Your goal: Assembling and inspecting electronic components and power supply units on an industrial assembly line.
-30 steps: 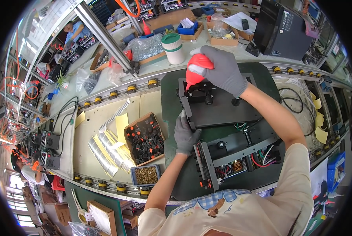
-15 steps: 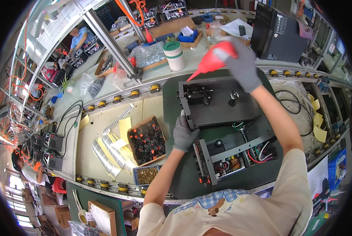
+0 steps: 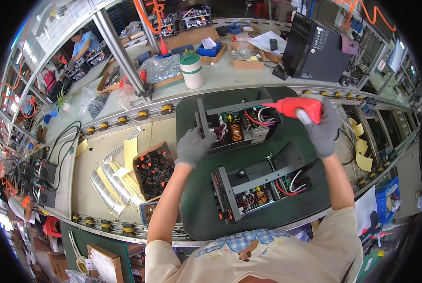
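Observation:
My right hand (image 3: 322, 129), in a grey glove, is wrapped round a red squeeze bottle (image 3: 292, 107) with a thin pointed nozzle. The bottle lies nearly level, its tip pointing left, close to the crossbar and wires of the far black device chassis (image 3: 232, 109). At that chassis's left end panel, my gloved left hand (image 3: 193, 145) has its fingers closed on the edge. Coils and coloured wires show inside. A second, similar open chassis (image 3: 260, 181) sits nearer me, touched by neither hand. Both rest on a dark green board (image 3: 199, 207).
Left of the board are a carton of black and orange parts (image 3: 153, 172), a small bin of brass-coloured pieces (image 3: 148, 212) and silvery rolls (image 3: 106, 191). Beyond the roller rail (image 3: 143, 114) stand a white canister with green lid (image 3: 191, 71) and a black case (image 3: 317, 47).
The far chassis has gone from tilted, its flat black side showing, to standing with its wired inside visible. The red bottle has come lower and to the right; my left hand stays at the end panel.

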`<state>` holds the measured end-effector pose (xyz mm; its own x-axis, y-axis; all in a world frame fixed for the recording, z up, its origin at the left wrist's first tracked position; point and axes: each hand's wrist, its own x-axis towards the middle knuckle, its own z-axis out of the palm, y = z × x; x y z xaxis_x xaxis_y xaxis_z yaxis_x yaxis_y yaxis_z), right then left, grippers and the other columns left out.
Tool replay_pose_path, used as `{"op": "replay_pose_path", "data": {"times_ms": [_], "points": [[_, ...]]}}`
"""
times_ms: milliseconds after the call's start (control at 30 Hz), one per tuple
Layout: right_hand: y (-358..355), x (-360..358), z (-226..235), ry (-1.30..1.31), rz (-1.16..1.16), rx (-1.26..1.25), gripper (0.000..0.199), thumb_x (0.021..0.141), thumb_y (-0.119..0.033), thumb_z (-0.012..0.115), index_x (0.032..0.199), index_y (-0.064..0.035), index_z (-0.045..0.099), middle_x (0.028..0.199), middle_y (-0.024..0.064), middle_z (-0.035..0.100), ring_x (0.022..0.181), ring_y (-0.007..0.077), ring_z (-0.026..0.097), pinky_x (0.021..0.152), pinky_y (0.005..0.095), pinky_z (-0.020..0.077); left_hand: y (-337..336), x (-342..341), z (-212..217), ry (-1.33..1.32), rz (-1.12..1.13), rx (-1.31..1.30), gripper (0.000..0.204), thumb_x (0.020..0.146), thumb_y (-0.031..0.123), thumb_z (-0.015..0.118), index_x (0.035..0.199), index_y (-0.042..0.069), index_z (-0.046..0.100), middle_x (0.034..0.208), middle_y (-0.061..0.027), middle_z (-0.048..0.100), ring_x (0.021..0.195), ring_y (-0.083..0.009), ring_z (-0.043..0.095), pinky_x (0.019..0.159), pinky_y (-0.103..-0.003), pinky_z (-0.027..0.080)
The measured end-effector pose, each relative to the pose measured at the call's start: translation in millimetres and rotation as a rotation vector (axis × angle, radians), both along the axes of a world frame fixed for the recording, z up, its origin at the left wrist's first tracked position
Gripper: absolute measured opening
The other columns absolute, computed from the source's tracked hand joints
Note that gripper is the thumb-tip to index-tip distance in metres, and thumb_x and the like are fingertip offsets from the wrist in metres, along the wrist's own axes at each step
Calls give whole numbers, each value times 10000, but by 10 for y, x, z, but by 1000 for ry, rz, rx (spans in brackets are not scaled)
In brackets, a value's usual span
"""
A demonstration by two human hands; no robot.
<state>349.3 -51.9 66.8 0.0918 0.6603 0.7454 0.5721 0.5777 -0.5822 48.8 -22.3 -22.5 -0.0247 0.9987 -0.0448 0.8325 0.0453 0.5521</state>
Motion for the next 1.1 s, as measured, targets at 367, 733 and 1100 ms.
{"op": "replay_pose_path", "data": {"times_ms": [367, 733, 1100], "points": [[192, -43, 169, 286, -35, 210, 325, 782, -210, 741, 964, 0, 572, 853, 30, 619, 749, 107, 544, 720, 250, 460, 403, 1368, 178, 365, -494, 285, 505, 779, 172, 616, 1237, 17, 474, 1177, -175, 524, 1034, -283, 557, 829, -385, 494], [275, -62, -135, -110, -105, 5, 371, 692, -292, 790, 908, -45, 618, 774, 132, 606, 701, 287, 587, 670, 344, 474, 353, 1739, -229, 368, -279, 203, 518, 917, 195, 412, 1288, -161, 345, 890, -208, 664, 685, -284, 683, 570, -399, 533], [486, -190, -171, -411, -116, 74, 371, 696, -297, 773, 881, -29, 595, 786, 145, 594, 703, 323, 578, 641, 365, 465, 395, 1685, -229, 458, -447, 229, 587, 842, 259, 590, 1252, -131, 436, 967, -193, 656, 714, -280, 682, 596, -364, 539]]}}
